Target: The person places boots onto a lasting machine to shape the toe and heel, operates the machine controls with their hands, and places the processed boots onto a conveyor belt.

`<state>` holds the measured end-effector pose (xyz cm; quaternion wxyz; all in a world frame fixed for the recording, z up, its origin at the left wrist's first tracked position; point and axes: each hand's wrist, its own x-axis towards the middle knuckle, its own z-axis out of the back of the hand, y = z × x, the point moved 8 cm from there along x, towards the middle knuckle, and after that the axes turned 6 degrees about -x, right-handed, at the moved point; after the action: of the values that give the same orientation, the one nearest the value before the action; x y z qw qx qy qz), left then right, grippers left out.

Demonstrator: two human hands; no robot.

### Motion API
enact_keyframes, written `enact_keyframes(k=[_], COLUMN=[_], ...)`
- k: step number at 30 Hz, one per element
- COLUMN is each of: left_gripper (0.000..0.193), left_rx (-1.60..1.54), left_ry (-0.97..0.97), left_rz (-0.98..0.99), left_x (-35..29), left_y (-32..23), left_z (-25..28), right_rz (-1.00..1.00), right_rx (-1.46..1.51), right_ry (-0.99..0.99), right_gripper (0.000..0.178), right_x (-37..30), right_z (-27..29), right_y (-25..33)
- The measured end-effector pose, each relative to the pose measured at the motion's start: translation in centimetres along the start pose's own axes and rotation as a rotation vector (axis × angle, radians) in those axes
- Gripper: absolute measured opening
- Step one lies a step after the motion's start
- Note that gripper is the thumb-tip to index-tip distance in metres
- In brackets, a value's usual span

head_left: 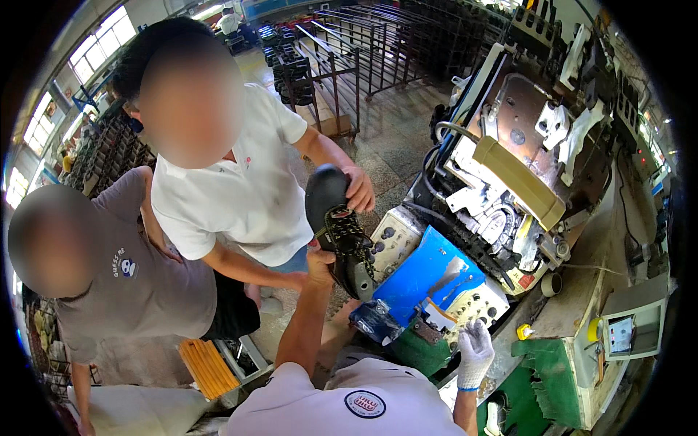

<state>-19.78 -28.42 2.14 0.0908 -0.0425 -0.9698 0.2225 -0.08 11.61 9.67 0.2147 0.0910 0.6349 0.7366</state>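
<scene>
A black lace-up work shoe stands almost on end, toe upward, in front of me. My left hand is closed on its lower side, with the thumb showing and the other fingers partly hidden. A co-worker's hand grips the same shoe near the toe. My right hand, in a white knit glove, is raised with fingers extended and holds nothing I can see. It is nearest the pale button panel beside a worn blue machine cover.
A large machine with a tan curved bar fills the right. Two people stand at left, one in a white polo shirt. Orange strips lie near the lower left. Metal racks stand behind. A small screen unit is at far right.
</scene>
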Motion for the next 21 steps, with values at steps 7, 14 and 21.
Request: enact_keyframes(k=[7,14,21], left_gripper=[0.082,0.059,0.026], left_rx=[0.121,0.421,0.89], left_ry=[-0.038,-0.319,-0.479], left_rz=[-0.172,-0.477,0.146], left_x=[-0.3,1.7,-4.0], left_y=[-5.0,-9.3,12.8], left_z=[-0.6,-2.0,-3.3], right_rz=[-0.024,-0.026,-0.319], right_rx=[0.094,0.166,0.306], right_ry=[0.033,-0.036,-0.334], right_gripper=[0.054,0.055,0.043], right_x=[1.2,0.9,-3.8], right_z=[1.1,3.8,15.7], right_y=[-2.1,-2.6,-14.3])
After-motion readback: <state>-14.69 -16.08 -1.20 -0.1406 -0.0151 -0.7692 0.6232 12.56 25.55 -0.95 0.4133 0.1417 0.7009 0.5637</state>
